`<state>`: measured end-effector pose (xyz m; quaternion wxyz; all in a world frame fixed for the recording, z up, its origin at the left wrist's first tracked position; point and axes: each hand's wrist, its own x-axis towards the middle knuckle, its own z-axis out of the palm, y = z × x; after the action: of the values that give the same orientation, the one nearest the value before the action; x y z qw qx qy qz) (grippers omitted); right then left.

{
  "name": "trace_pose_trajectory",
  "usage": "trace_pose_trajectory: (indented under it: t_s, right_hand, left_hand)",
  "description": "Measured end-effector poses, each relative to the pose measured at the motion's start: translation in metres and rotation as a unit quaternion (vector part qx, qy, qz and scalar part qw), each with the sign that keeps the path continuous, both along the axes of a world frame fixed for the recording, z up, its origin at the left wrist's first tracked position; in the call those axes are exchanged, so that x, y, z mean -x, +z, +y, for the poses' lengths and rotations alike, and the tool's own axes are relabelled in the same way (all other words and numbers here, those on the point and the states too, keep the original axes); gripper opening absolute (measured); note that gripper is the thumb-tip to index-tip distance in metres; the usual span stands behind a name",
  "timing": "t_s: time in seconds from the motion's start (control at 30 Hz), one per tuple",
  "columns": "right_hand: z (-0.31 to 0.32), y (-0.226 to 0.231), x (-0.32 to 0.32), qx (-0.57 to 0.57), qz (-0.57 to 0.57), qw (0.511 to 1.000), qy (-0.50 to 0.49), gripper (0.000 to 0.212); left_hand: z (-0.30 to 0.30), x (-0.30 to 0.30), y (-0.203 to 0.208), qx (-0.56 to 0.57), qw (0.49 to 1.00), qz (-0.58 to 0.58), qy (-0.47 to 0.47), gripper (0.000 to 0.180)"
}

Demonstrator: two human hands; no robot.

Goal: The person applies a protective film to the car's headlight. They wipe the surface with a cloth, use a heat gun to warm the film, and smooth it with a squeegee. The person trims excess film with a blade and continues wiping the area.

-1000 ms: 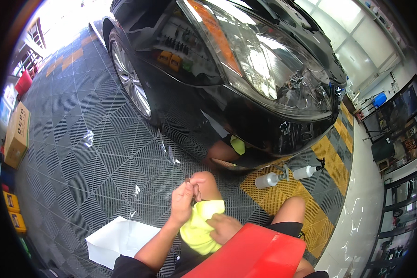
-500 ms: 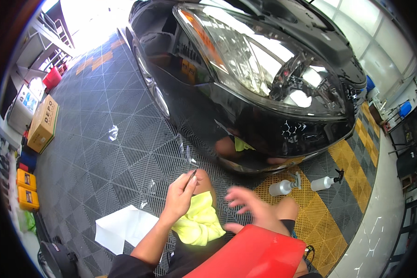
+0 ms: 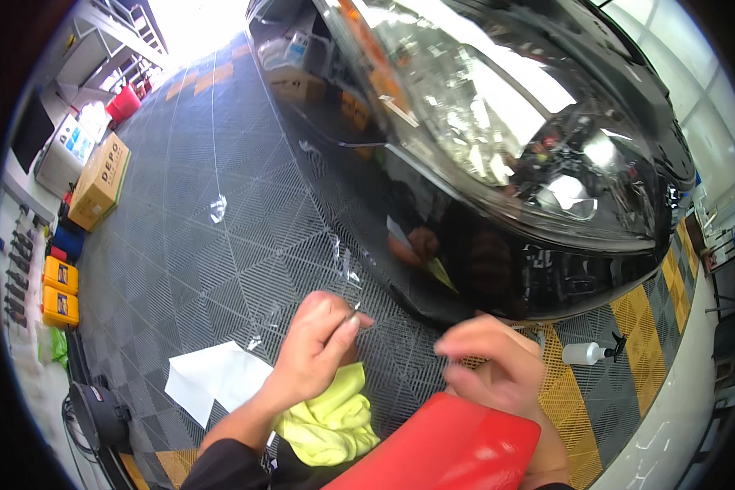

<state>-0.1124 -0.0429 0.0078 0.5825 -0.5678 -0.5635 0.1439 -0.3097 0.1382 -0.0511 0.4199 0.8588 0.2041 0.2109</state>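
Observation:
My left hand (image 3: 317, 347) is closed, pinching a small thin dark tool (image 3: 353, 314) between thumb and forefinger; its exact kind does not show. To the right, my right hand (image 3: 496, 359) has its fingers bent and apart from the thumb, slightly blurred, and I see nothing in it. Both are low in front of the black car bumper (image 3: 482, 261), beneath a large clear headlight (image 3: 506, 122). A crumpled yellow-green cloth (image 3: 327, 420) lies on my lap below the left hand. A smooth red object (image 3: 457, 449) covers part of my right forearm.
On the tiled grid floor are a white sheet (image 3: 216, 377), scraps of clear film (image 3: 218, 209) and a spray bottle (image 3: 584, 353). Along the left stand a cardboard box (image 3: 100, 181), yellow cases (image 3: 60, 306) and a black round-ended case (image 3: 98, 415).
The car fills more of the view as my head has shifted nearer. My right hand has risen and moved right, its fingers more bent. My left hand still pinches the thin tool.

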Motion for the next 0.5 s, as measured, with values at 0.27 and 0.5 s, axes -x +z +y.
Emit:
trace_pose_trajectory:
  t_s: [0.27, 0.5]
  right_hand:
    - [0.078, -0.148, 0.117, 0.255, -0.047, 0.966, -0.023, 0.034]
    - [0.06, -0.154, 0.11, 0.439, 0.29, 0.85, -0.022, 0.03]
  left_hand:
    - [0.1, 0.028, -0.068, 0.163, 0.983, 0.02, 0.087, 0.026]
    - [0.174, 0.0, -0.053, 0.196, 0.975, -0.1, 0.006, 0.035]
